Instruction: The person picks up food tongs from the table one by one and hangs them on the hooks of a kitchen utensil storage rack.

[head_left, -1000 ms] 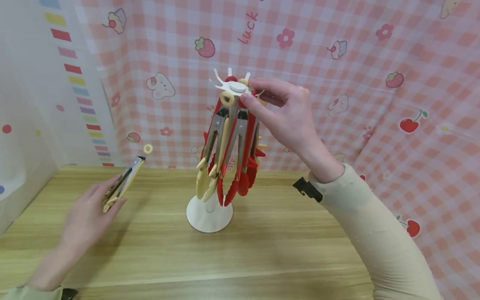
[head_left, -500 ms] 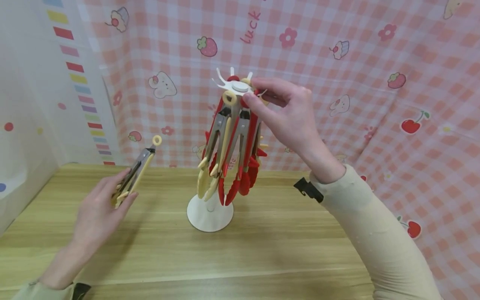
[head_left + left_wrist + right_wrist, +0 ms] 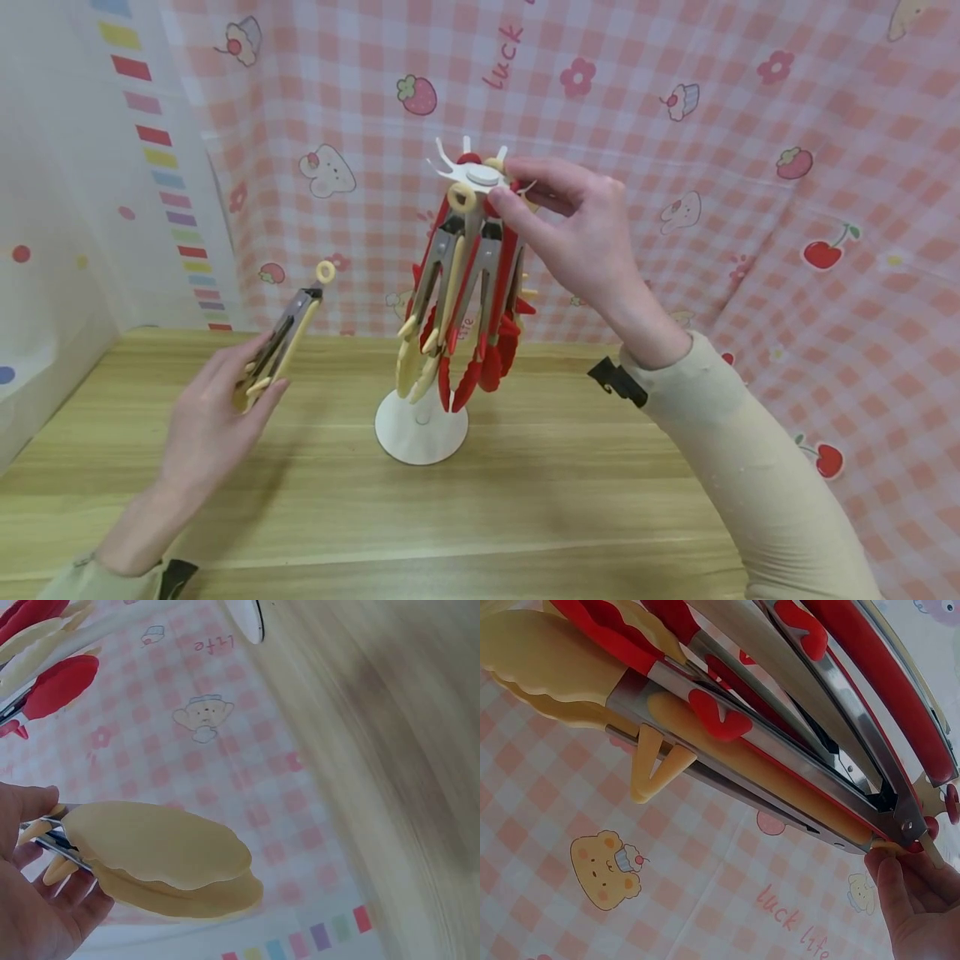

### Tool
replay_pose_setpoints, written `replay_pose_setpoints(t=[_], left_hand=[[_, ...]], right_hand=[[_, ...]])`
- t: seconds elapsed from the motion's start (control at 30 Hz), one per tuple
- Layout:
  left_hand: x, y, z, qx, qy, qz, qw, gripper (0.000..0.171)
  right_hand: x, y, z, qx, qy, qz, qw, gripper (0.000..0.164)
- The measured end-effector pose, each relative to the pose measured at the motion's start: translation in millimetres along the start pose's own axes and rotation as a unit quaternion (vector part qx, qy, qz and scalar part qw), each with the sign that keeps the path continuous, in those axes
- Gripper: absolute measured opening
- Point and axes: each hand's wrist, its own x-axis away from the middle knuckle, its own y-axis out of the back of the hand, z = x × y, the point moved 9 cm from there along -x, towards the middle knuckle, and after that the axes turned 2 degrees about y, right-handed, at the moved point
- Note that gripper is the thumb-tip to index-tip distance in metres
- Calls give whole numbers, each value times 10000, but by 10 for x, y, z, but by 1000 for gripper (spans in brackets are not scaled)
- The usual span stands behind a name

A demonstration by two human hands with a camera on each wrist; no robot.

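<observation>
In the head view my left hand (image 3: 213,417) holds a pair of pale yellow tongs (image 3: 302,329) near the gripping ends, with the ring end pointing up and right. The left wrist view shows the scalloped heads (image 3: 157,844) of these tongs beyond the fingers. A white hanging rack (image 3: 480,175) stands mid-table on a round base (image 3: 422,433). Red tongs (image 3: 463,385) and yellow tongs (image 3: 408,367) hang from its hooks. My right hand (image 3: 585,225) pinches the rack's right edge among the hooks and rings; the exact contact is partly hidden.
The rack stands on a wooden table (image 3: 570,500). Behind and to the right hangs a pink checked cloth (image 3: 622,108); a white cloth panel (image 3: 60,208) is at left. Some hooks (image 3: 442,154) at the rack's back left carry no tongs.
My left hand has moved right and slightly up with the yellow tongs, closer to the rack. My right hand keeps its place at the rack top.
</observation>
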Motion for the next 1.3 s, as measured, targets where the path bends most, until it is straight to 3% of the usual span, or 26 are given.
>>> replay_pose_setpoints(t=[0.47, 1.3], left_hand=[[-22, -13, -164, 621, -163, -262, 9976, 69], [-189, -80, -428, 977, -294, -407, 9939, 71]], right_hand=[[6, 1, 7, 3, 109, -70, 9999, 26], [23, -9, -7, 46, -22, -48, 10000, 28]])
